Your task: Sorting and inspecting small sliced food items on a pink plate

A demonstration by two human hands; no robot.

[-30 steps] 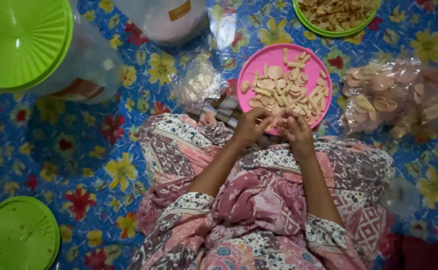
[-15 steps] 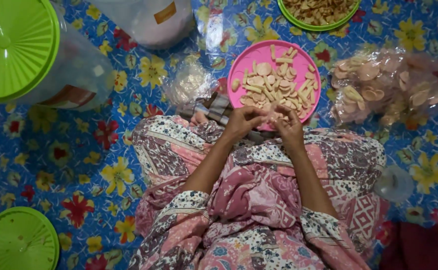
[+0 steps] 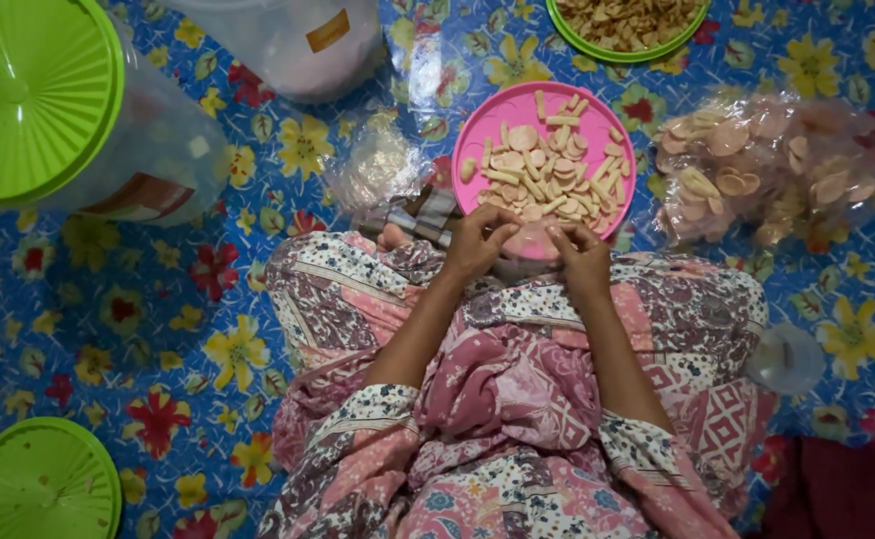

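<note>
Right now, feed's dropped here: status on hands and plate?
Left hand and right hand at pink plate near rim. Grip unclear. Cracker pieces piled on it. Nothing blocking.

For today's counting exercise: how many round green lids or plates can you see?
3: a large lid on the tub at top left, a lid on the floor at bottom left, and a plate of snacks at the top edge, partly cut off.

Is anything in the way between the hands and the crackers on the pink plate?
Nothing visible. The left hand and right hand sit right at the near rim of the pink plate, with the crackers just beyond the fingertips.
</note>
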